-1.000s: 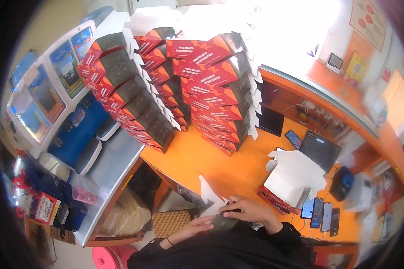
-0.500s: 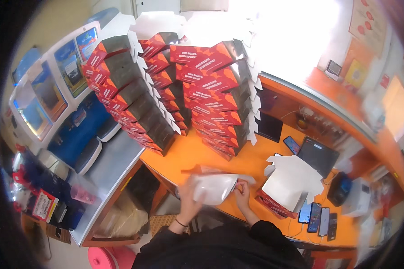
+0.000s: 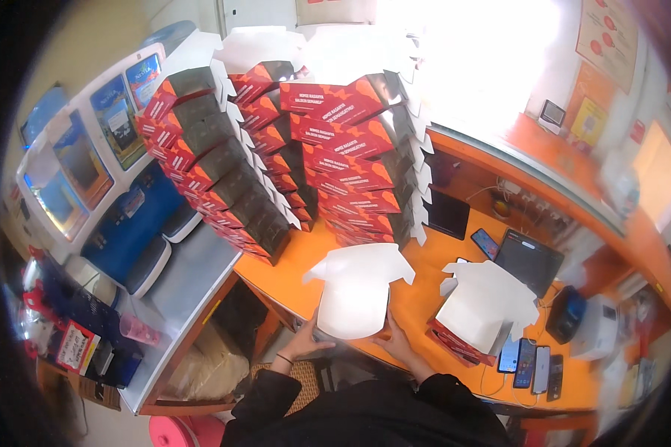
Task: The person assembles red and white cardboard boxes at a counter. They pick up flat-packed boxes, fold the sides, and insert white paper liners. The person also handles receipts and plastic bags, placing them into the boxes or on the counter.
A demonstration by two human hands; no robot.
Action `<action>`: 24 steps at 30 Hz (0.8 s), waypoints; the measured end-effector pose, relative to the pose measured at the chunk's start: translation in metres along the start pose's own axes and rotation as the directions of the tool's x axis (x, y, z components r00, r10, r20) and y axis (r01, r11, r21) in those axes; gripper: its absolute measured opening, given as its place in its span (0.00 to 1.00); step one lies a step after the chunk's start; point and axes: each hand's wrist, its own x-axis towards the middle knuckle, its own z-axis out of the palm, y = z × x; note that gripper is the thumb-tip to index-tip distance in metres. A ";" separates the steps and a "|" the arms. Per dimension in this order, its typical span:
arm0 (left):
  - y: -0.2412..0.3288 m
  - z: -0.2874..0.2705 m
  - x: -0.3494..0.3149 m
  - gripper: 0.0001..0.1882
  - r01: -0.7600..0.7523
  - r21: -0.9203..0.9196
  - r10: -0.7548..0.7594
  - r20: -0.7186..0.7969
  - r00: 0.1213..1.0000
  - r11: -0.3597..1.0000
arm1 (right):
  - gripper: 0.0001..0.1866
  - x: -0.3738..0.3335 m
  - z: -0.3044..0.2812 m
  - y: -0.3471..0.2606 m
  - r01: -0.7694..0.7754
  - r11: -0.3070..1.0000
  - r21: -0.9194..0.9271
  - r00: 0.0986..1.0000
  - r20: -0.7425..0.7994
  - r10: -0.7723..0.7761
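An open paper food box (image 3: 354, 302), white inside with its flapped lid folded up and away, stands upright near the front edge of the orange counter. Against its left side rests my left hand (image 3: 303, 343), thumb toward me and fingers along the wall. My right hand (image 3: 399, 345) grips the opposite side the same way, its fingertips partly hidden. To the right sits another open box (image 3: 476, 316) with red sides, on top of a similar one. Behind my hands rise tall stacks of red and dark food boxes, a left stack (image 3: 224, 171) and a right stack (image 3: 358, 164) among them.
Several phones (image 3: 523, 363) lie at the right with cables, near a black tablet (image 3: 528, 261). A drink dispenser (image 3: 89, 164) stands left, behind a grey counter (image 3: 194, 276) with a pink cup (image 3: 138, 328). Below is a pink bucket (image 3: 183, 430).
The tilted, blurred box between my hands is now upright and opened out, its lid spread toward the stacks. Both hands have moved to its sides, slightly lower in view.
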 end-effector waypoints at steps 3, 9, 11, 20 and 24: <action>-0.034 0.010 -0.004 0.41 0.033 0.172 -0.026 -0.046 0.999 0.984 | 0.39 -0.001 0.008 0.038 -0.004 0.999 -0.052 0.999 -0.038 0.002; -0.016 0.016 0.008 0.27 0.105 0.388 -0.003 -0.255 0.967 0.916 | 0.23 0.000 0.029 0.086 0.109 0.923 -0.368 0.942 -0.258 -0.214; -0.009 0.022 0.011 0.22 0.118 0.471 0.038 -0.310 0.950 0.874 | 0.17 0.005 0.033 0.086 0.183 0.870 -0.457 0.892 -0.296 -0.343; 0.014 0.038 0.010 0.20 0.322 0.061 -0.281 -0.355 0.892 0.945 | 0.14 0.021 0.017 0.070 -0.119 0.968 0.222 0.888 -0.412 0.204; 0.005 0.039 0.001 0.26 0.330 -0.447 -0.453 -0.200 0.869 0.831 | 0.19 0.027 -0.019 0.033 -0.590 0.677 0.440 0.747 -0.021 0.665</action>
